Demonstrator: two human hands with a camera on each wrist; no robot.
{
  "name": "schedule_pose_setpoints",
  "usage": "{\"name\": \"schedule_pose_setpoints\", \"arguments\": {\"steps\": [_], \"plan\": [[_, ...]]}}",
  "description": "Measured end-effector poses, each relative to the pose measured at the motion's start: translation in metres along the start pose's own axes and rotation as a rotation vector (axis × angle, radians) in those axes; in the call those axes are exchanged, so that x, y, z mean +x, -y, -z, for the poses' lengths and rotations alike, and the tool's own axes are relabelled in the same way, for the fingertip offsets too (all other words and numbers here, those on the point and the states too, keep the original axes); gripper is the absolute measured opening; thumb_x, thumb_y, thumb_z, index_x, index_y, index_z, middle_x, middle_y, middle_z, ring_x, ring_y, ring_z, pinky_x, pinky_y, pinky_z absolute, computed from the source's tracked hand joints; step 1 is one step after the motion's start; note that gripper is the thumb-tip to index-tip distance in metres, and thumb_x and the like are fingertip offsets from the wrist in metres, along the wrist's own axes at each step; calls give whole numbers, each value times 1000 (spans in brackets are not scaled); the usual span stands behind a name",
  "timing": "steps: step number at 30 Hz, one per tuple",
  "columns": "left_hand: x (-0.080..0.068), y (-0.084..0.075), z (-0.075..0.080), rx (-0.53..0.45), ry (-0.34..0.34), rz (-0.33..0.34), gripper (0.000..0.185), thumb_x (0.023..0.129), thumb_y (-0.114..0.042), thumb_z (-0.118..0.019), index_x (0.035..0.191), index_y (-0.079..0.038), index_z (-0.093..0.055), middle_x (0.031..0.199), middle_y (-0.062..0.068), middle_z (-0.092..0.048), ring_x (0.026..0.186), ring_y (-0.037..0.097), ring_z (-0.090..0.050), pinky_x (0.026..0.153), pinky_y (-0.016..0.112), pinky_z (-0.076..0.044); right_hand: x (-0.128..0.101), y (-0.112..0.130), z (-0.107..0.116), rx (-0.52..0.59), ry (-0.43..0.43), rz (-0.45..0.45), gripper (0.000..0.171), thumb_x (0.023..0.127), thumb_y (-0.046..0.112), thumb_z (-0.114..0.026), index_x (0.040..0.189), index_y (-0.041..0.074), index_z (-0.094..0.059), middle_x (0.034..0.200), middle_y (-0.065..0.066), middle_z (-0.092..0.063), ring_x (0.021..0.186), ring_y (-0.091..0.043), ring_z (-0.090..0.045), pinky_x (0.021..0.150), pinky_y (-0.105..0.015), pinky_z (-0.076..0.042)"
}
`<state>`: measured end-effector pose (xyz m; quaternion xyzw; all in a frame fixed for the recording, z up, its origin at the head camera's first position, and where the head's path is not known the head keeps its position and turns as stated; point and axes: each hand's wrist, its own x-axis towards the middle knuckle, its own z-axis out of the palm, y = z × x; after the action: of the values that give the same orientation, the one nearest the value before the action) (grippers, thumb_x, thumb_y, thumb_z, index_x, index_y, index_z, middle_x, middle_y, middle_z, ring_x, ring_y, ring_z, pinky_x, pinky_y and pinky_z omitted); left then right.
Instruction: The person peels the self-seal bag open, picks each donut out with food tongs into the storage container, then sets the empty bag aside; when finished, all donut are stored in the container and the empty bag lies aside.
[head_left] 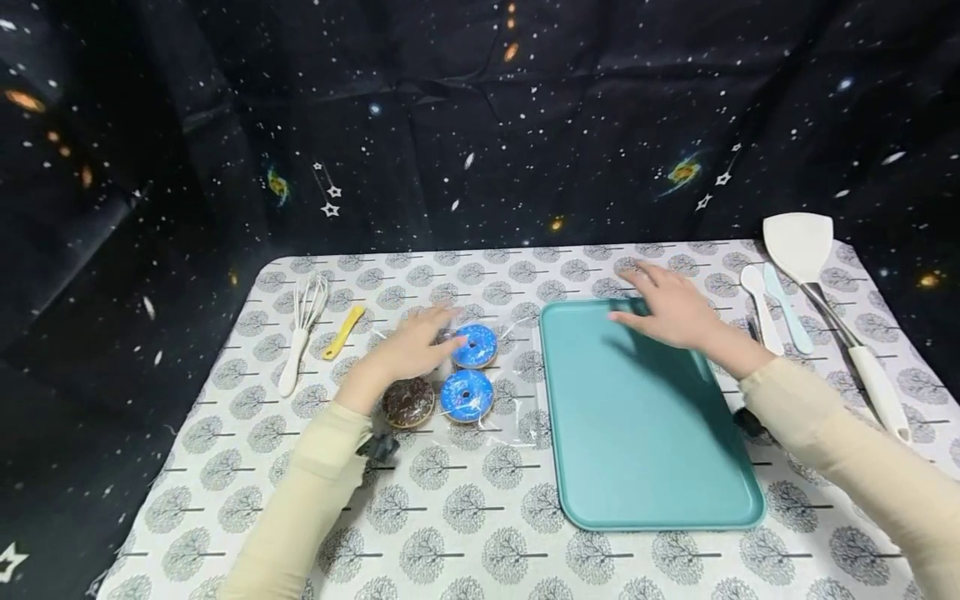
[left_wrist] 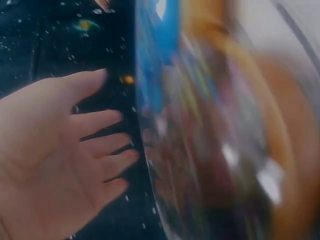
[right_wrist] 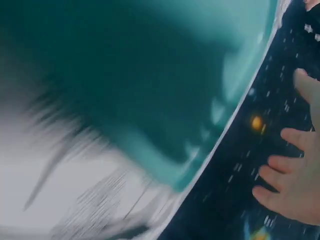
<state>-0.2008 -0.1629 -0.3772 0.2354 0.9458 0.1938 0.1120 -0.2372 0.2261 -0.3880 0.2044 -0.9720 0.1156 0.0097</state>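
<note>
My left hand (head_left: 411, 343) hovers over a clear plastic pack (head_left: 510, 421) of doughnuts, its fingers loosely spread and holding nothing. Two blue sprinkled doughnuts (head_left: 467, 396) and a dark brown one (head_left: 408, 403) show in the head view; the hand covers the pack's far left part. In the left wrist view the shiny wrapping (left_wrist: 200, 135) looms blurred beside the palm. Above the far end of a teal rectangular tray (head_left: 645, 442) is my right hand (head_left: 671, 308), fingers apart and nothing in it. Its shadow falls across the tray.
On the left lie a white whisk (head_left: 302, 325) and a yellow-handled piece (head_left: 343, 333). A white spoon (head_left: 761, 308), a pale blue knife (head_left: 787, 310) and a large white spatula (head_left: 840, 317) lie right of the tray. A dark starry cloth (head_left: 450, 125) hangs behind the table.
</note>
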Motion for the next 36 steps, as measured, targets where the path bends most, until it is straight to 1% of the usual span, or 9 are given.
{"name": "schedule_pose_setpoints", "arguments": {"steps": [4,6,11,17,21,26,28,32,36], "plan": [[9,-17,-2,-10,163,-21,61,99,-38,-42,146,-3,-26,153,19,-16,141,36,-15,115,52,-10,22,30,-9,91,64,108,61,92,40,-56,140,6,-40,145,-22,-35,132,-42,-33,106,-61,-27],[10,-23,-2,-8,207,-12,61,99,-37,-41,146,-2,-25,154,19,-15,141,35,-13,116,50,-9,30,45,-14,148,101,146,54,93,31,-56,138,3,-42,142,-21,-40,130,-40,-36,108,-57,-27],[10,-38,-3,16,206,-28,55,100,-28,-41,145,1,-26,153,18,-17,141,35,-13,116,49,-6,50,74,-23,204,164,176,48,94,23,-55,137,3,-44,140,-18,-45,130,-36,-39,111,-51,-27],[0,-51,-11,123,186,-41,47,101,-19,-37,143,0,-30,153,15,-20,141,35,-14,116,49,-8,70,92,-32,197,184,245,40,93,15,-56,132,5,-51,135,-13,-51,126,-31,-46,108,-46,-34],[-4,-56,-11,86,210,-32,46,101,-17,-37,143,1,-31,153,15,-20,141,32,-16,117,46,-10,79,98,-39,209,156,329,34,90,7,-60,124,3,-58,125,-13,-60,115,-28,-56,101,-42,-44],[-7,-57,-12,-22,264,-19,47,101,-14,-36,144,2,-25,154,15,-15,142,31,-14,116,43,-14,79,104,-45,58,40,376,20,85,9,-67,104,12,-70,102,-2,-70,94,-19,-66,92,-41,-49],[-7,-55,-13,-26,274,-13,47,102,-14,-36,144,2,-24,155,14,-13,142,30,-13,116,42,-13,79,106,-47,6,-6,382,14,84,12,-69,97,15,-72,96,2,-70,89,-17,-66,90,-43,-48],[-6,-55,-15,-19,284,0,48,102,-15,-35,145,1,-22,155,13,-11,143,28,-12,117,39,-12,81,107,-48,52,-20,382,5,85,10,-68,89,12,-71,89,0,-69,82,-16,-65,82,-38,-52],[-5,-58,-15,-5,259,10,46,102,-15,-36,144,2,-25,155,13,-14,142,28,-15,116,40,-15,80,102,-45,143,-7,401,6,86,2,-64,85,7,-68,84,-2,-66,78,-16,-62,74,-30,-54]]}}
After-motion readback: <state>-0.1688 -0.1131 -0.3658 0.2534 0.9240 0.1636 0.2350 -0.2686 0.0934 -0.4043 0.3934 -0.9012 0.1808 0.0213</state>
